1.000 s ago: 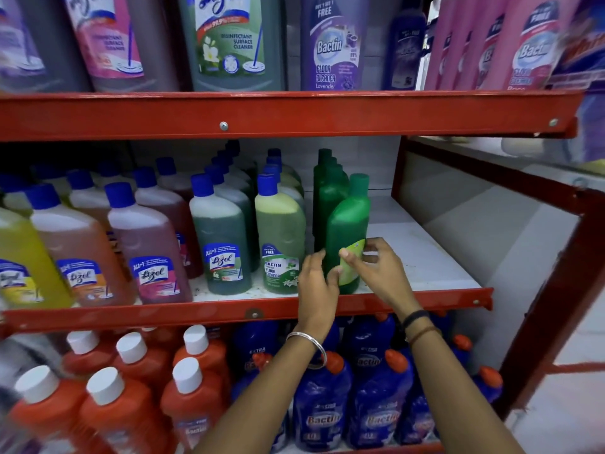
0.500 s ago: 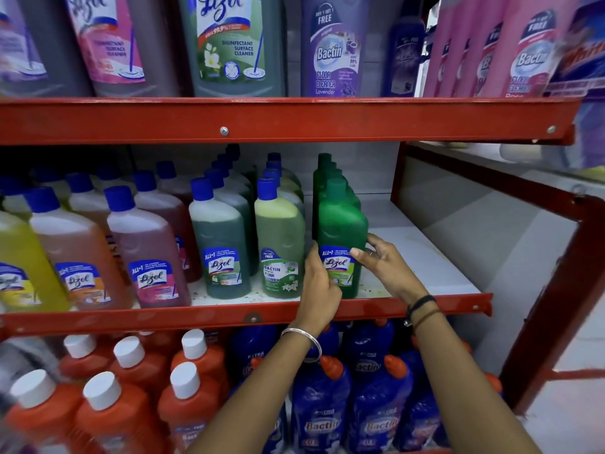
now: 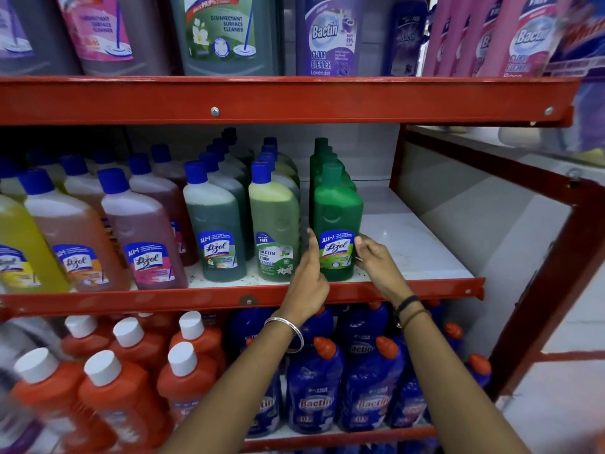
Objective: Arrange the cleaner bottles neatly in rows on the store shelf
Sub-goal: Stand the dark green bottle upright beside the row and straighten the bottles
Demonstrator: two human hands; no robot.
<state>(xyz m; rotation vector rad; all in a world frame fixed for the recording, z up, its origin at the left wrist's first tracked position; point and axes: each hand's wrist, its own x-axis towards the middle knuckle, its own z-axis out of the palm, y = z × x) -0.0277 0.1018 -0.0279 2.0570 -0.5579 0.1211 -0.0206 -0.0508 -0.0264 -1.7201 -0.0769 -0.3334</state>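
Both the left hand (image 3: pixel 307 276) and right hand (image 3: pixel 373 257) loosely cup the upright opaque green plastic cleaner bottle (image 3: pixel 337 221), apparently squaring its label forward at the row's front.

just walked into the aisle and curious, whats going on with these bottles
A person is tidying cleaner bottles on the middle red metal shelf. Both hands flank the front dark green plastic bottle with the blue-and-white label: the left hand at its left side, the right hand at its right. It stands upright, label forward, heading a row of matching green bottles beside the light green bottle.
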